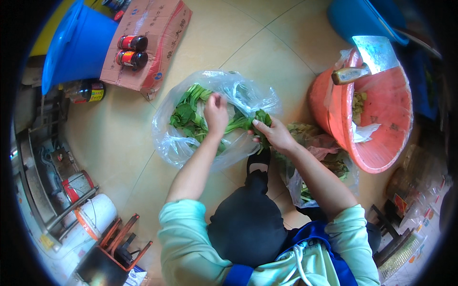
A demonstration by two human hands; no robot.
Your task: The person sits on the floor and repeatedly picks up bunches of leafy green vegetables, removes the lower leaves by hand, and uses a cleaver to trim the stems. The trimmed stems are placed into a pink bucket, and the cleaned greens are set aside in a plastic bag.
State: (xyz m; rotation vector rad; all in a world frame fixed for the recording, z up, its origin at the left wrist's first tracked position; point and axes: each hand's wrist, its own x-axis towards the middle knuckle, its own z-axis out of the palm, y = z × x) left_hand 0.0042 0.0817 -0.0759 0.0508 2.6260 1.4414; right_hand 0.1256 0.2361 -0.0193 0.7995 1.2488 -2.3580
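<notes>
A clear plastic bag (162, 123) lies open on the tiled floor in front of me, with leafy green vegetables (184, 114) heaped inside. My left hand (217, 116) is over the bag, beside the pale stalks; its fingers are curled and blurred, and whether it holds anything is unclear. At the bag's right edge my right hand (273, 134) grips a bunch of leafy greens (263, 116), thumb on top, stalks pointing left. Under my right forearm, another plastic bag (295, 182) contains greens and wilted leaves.
A red plastic bucket (379, 153) with a cleaver (377, 53) across its rim stands right. Beyond it is a blue tub (352, 21). Back left are a cardboard box (157, 46) bearing jars (132, 43) and a blue bucket (86, 46). A small stool (120, 246) is lower left.
</notes>
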